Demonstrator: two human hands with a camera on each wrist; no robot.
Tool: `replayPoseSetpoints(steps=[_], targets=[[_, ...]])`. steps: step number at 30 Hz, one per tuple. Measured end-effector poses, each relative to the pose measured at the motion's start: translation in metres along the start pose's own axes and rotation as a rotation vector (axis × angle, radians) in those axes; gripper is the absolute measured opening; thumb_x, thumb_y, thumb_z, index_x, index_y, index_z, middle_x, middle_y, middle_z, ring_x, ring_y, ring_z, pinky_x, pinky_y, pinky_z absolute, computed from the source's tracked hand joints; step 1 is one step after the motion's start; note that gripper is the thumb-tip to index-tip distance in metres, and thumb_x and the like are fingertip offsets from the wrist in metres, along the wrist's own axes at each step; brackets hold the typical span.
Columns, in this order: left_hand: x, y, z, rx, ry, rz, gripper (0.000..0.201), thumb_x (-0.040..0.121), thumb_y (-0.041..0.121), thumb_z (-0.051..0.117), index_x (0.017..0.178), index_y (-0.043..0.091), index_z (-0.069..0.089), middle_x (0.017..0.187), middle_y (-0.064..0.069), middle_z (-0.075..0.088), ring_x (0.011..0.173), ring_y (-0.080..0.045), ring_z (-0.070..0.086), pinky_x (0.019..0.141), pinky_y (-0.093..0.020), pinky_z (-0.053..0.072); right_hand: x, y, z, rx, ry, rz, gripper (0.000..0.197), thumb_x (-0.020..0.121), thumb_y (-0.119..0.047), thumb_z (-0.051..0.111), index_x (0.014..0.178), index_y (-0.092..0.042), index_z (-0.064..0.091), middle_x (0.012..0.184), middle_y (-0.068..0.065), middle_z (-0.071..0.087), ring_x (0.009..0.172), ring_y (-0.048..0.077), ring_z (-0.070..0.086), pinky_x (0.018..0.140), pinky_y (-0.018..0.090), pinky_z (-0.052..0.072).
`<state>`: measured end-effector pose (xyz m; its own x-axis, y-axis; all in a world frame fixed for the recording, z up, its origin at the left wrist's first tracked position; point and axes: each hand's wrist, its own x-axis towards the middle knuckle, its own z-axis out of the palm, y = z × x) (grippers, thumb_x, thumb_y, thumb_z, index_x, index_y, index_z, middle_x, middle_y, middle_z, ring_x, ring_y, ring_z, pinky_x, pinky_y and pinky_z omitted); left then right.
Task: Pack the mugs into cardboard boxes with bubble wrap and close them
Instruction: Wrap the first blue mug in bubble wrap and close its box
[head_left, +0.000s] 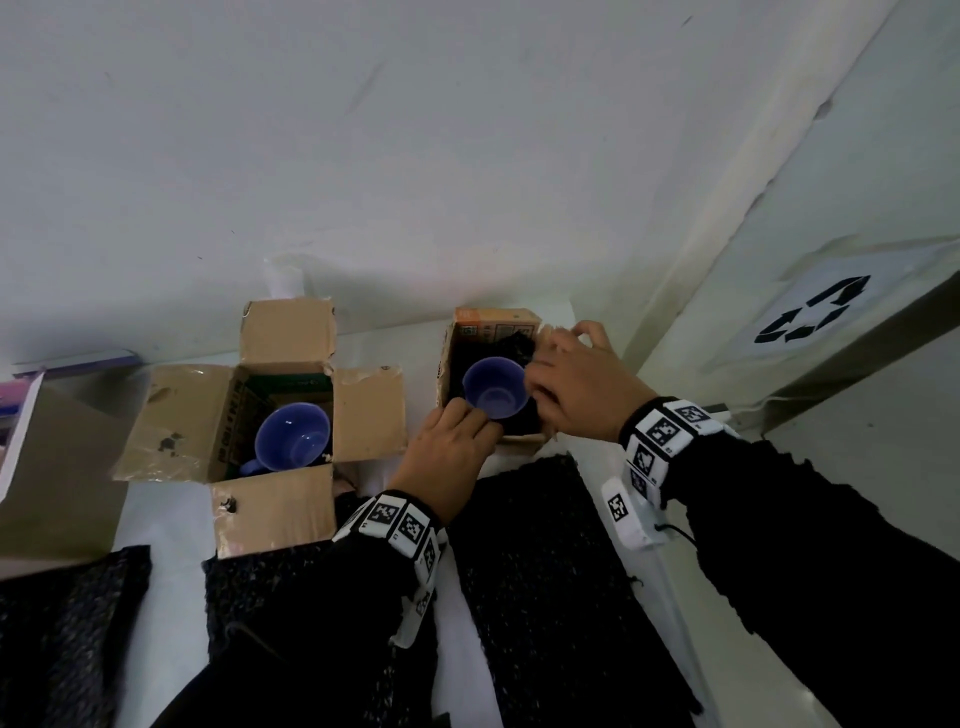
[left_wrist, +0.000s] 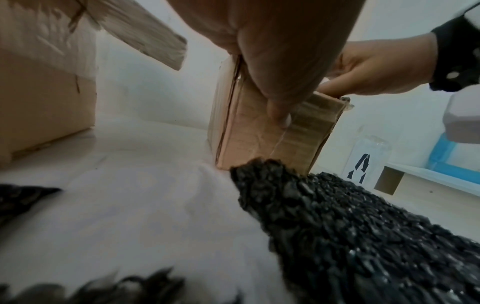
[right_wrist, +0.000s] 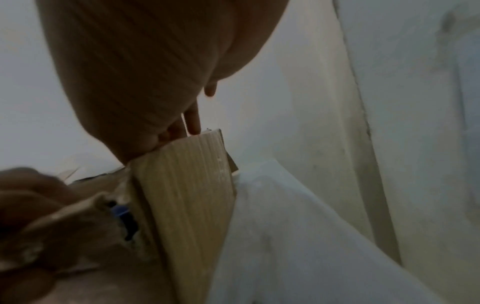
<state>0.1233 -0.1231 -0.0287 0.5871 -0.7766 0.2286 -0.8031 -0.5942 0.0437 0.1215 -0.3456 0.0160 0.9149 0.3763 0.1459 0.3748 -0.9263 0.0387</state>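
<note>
Two blue mugs sit upright in two open cardboard boxes on the white desk (head_left: 171, 525). The right mug (head_left: 494, 387) stands inside the small box (head_left: 470, 325) at the desk's far right corner, with dark bubble wrap (head_left: 517, 345) packed behind it against the box's far wall. The left hand (head_left: 447, 462) grips the small box at its near left corner: the fingers curl over the rim beside the mug, and the left wrist view shows the thumb (left_wrist: 279, 107) pressed flat on the outer near wall. The right hand (head_left: 582, 384) grips the right wall of the same box, its fingers curled over the top edge; the right wrist view shows fingertips (right_wrist: 193, 121) at that edge. The left mug (head_left: 293, 435) sits in the larger box (head_left: 270, 509) toward the middle of the desk, all four flaps folded outward. A dark sheet of bubble wrap (head_left: 540, 571) lies flat on the desk just in front of the small box, touching its near wall. Further dark sheets (head_left: 72, 634) lie along the desk's near edge. Both wrists carry bands with black-and-white markers.
</note>
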Motion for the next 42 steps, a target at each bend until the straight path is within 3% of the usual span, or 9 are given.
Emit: replayPoseSetpoints(steps=[9,13,17,22,24,29,36,39,42], targets=[[0.005,0.009,-0.008,-0.020,-0.086,-0.095,0.058,0.058,0.003,0.070,0.112,0.022,0.062,0.092,0.002,0.070,0.088,-0.025,0.055,0.072,-0.035,0.042,0.014,0.004,0.008,-0.020,-0.169,0.149,0.027,0.085,-0.037,0.034,0.096,-0.027,0.056,0.113,-0.001,0.060,0.129,0.026,0.036,0.106,0.053,0.009],[0.004,0.016,-0.016,-0.043,-0.125,-0.109,0.056,0.062,0.008,0.075,0.115,0.021,0.060,0.097,0.000,0.066,0.086,-0.025,0.059,0.075,-0.034,0.043,-0.007,-0.007,-0.001,0.077,0.035,0.203,0.016,0.085,-0.033,0.050,0.098,-0.027,0.058,0.111,-0.006,0.060,0.114,0.022,0.046,0.096,0.044,0.026],[-0.009,0.021,-0.025,-0.066,-0.098,-0.109,0.060,0.070,0.015,0.074,0.126,0.021,0.052,0.140,-0.012,0.044,0.111,-0.033,0.055,0.089,-0.042,0.046,-0.046,-0.011,-0.011,0.301,0.130,0.271,0.021,0.082,-0.026,0.061,0.102,-0.020,0.056,0.099,0.000,0.057,0.092,0.023,0.051,0.076,0.039,0.042],[-0.030,0.027,-0.046,-0.132,-0.045,-0.056,0.043,0.074,0.015,0.069,0.117,0.017,0.060,0.133,-0.010,0.050,0.112,-0.033,0.053,0.086,-0.042,0.046,-0.109,-0.044,-0.011,0.499,-0.096,0.451,0.016,0.082,-0.032,0.066,0.090,-0.024,0.055,0.081,-0.008,0.057,0.076,0.015,0.054,0.068,0.032,0.044],[-0.038,0.033,-0.047,-0.153,-0.241,0.022,0.033,0.085,0.024,0.060,0.118,0.019,0.062,0.132,-0.002,0.053,0.115,-0.026,0.053,0.089,-0.039,0.044,-0.132,-0.064,-0.006,0.476,-0.253,0.540,0.024,0.080,-0.044,0.067,0.089,-0.026,0.054,0.083,-0.007,0.059,0.078,0.017,0.059,0.072,0.035,0.049],[-0.066,0.054,-0.033,-0.089,-0.825,0.039,0.064,0.092,0.047,0.052,0.147,0.019,0.033,0.158,-0.002,0.018,0.138,-0.026,0.030,0.109,-0.044,0.034,-0.171,-0.105,0.010,0.448,-0.444,0.819,0.069,0.069,-0.052,0.076,0.116,-0.022,0.036,0.106,0.005,0.048,0.090,0.031,0.060,0.077,0.039,0.051],[-0.076,0.061,-0.030,-0.082,-0.831,0.029,0.074,0.091,0.051,0.053,0.150,0.017,0.024,0.160,-0.006,0.008,0.142,-0.031,0.021,0.111,-0.047,0.031,-0.180,-0.129,0.010,0.263,-0.251,0.878,0.024,0.087,-0.028,0.064,0.107,-0.016,0.060,0.108,0.007,0.056,0.094,0.029,0.061,0.071,0.033,0.047],[-0.083,0.062,-0.026,-0.093,-0.801,0.023,0.075,0.090,0.050,0.055,0.150,0.018,0.024,0.160,-0.006,0.008,0.142,-0.030,0.021,0.111,-0.047,0.032,-0.181,-0.134,0.006,0.171,-0.171,0.831,0.031,0.087,-0.038,0.063,0.112,-0.022,0.057,0.113,0.003,0.056,0.102,0.025,0.054,0.073,0.033,0.043],[-0.088,0.061,-0.021,-0.123,-0.797,0.016,0.078,0.089,0.048,0.058,0.151,0.018,0.021,0.160,-0.005,0.005,0.144,-0.028,0.016,0.112,-0.047,0.031,-0.178,-0.140,0.009,0.020,-0.359,0.808,0.051,0.080,-0.062,0.059,0.115,-0.025,0.060,0.114,0.000,0.060,0.112,0.024,0.047,0.086,0.039,0.035]])
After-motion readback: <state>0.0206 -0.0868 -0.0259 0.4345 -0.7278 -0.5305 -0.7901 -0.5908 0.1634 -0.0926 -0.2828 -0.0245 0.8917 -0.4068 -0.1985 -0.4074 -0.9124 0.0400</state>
